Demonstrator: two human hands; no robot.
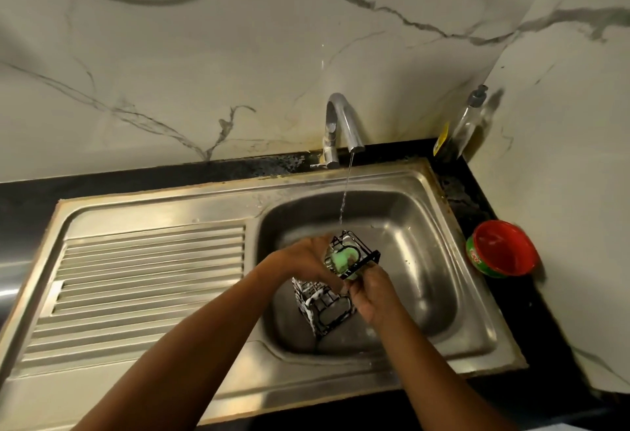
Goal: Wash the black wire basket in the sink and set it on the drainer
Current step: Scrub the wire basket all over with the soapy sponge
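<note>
Scene: a person stands at a steel sink (433, 260), seen from above, with both bare forearms reaching into the basin.
Basket (324, 308): black wire, held tilted in the basin and off the floor of it. White suds cling to its lower wires.
Sponge (342, 256): green, at the basket's upper end, showing through the wires.
Left hand (300, 260): curled at the basket's upper end, right against the sponge. It is blurred, so it is unclear whether it pinches the sponge or the wires.
Right hand (370, 294): fingers curled round the wires midway along the basket, steadying it.
Tap (344, 123): running a thin stream (345, 198) that lands just behind the basket's top edge.
Drainer (153, 270): ribbed steel to the left of the basin, with the basket not yet on it.
Nearby: a red tub (501, 248) and a soap bottle (465, 123) stand on the right counter.
Stage, as judged: scrubbing, with rinsing still to come.
Risks, as judged: soapy wires are slick, so the basket could slip and drop into the basin. The sponge may snag between wires. Such a thin stream may leave suds behind — and foam would then go onto the drainer.
</note>
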